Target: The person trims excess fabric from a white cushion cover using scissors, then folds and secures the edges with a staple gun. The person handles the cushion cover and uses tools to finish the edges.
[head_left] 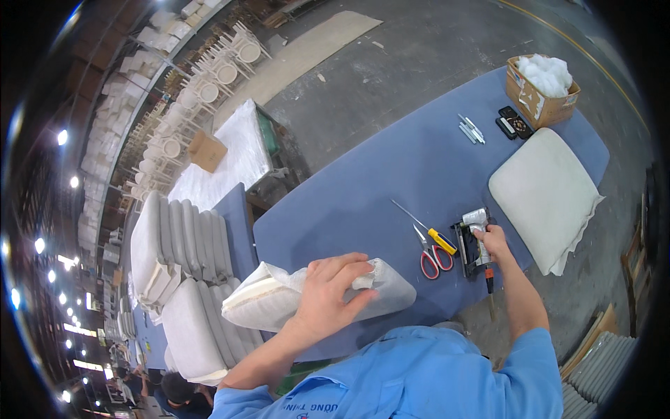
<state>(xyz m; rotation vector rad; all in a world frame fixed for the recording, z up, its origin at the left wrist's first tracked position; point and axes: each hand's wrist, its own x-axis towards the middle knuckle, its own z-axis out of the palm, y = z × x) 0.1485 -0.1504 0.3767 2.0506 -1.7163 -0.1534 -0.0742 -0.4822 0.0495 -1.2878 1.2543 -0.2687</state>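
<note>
At the near edge of the bench (349,202), a pale cushion (265,312), partly hidden, is pinched along its far edge by the left hand (331,290), while, farther right, a staple gun (477,221), its grip mostly covered, is held in the right hand (495,242).

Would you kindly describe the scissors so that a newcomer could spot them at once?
On the large blue table, find the staple gun gripped by the right hand. Just left of it lies a yellow-handled tool, and the scissors are right beside that. Their two red-and-white finger loops set them apart from its single straight handle.
</note>
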